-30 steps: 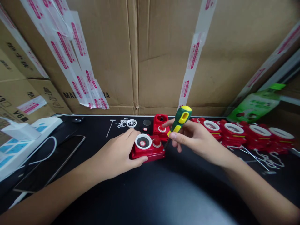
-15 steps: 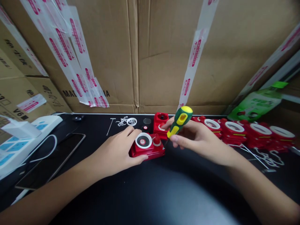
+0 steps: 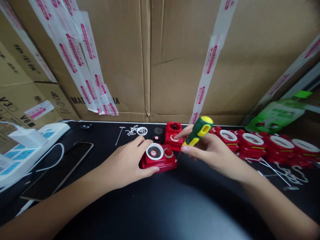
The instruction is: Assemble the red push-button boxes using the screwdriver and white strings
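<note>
My left hand [image 3: 125, 165] grips the left end of a small red toy unit [image 3: 158, 159] with a white-rimmed dial and a red knob, holding it flat on the black table [image 3: 155, 206]. My right hand [image 3: 208, 151] is closed around a green and yellow screwdriver [image 3: 198, 131], tilted with its tip down at the unit's right edge. A second red unit [image 3: 173, 135] stands just behind, close to my right forefinger.
A row of similar red units [image 3: 262, 145] runs along the right, with white wire pieces [image 3: 280, 170] in front. A white ring [image 3: 141, 131] and small parts lie behind. A phone [image 3: 60, 166], power strip [image 3: 27, 150] and cardboard boxes [image 3: 150, 60] bound the left and back.
The screwdriver has tilted further to the right and sunk a little while its tip stays at the unit's right edge. My left hand keeps its grip.
</note>
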A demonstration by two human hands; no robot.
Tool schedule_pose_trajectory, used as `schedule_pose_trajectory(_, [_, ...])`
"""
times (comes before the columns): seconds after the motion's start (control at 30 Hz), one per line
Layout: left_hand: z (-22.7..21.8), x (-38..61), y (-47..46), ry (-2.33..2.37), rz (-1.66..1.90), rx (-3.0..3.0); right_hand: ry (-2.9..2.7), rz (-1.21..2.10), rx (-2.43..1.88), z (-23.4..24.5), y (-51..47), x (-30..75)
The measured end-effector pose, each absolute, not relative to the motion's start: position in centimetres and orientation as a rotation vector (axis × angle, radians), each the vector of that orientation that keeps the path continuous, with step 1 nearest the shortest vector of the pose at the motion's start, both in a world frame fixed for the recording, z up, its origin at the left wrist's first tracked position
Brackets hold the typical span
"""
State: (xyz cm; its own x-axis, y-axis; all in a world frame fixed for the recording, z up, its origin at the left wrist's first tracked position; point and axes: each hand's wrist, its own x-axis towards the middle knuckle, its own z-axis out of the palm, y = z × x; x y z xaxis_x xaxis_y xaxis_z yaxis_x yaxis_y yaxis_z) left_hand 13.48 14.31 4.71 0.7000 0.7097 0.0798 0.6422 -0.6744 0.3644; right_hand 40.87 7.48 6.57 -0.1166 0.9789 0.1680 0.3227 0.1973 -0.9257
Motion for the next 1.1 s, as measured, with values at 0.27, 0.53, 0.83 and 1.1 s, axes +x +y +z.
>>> schedule_pose_trajectory(0.27, [5.0,13.5,14.1,1.039,0.322,2.591,-1.538,0.932,-1.183,6.8,8.1,41.0])
schedule_pose_trajectory(0.53, [4.5,13.4,14.1,0.976,0.382,2.582,-1.715,0.98,-1.266,6.1,7.8,41.6])
schedule_pose_trajectory(0.83, [3.3,13.0,14.8,0.906,0.419,2.578,-1.696,0.97,-1.242,5.9,8.1,42.1])
schedule_pose_trajectory(1.1, [3.1,13.0,15.1,0.883,0.421,2.604,-1.717,0.91,-1.245,6.4,7.8,41.2])
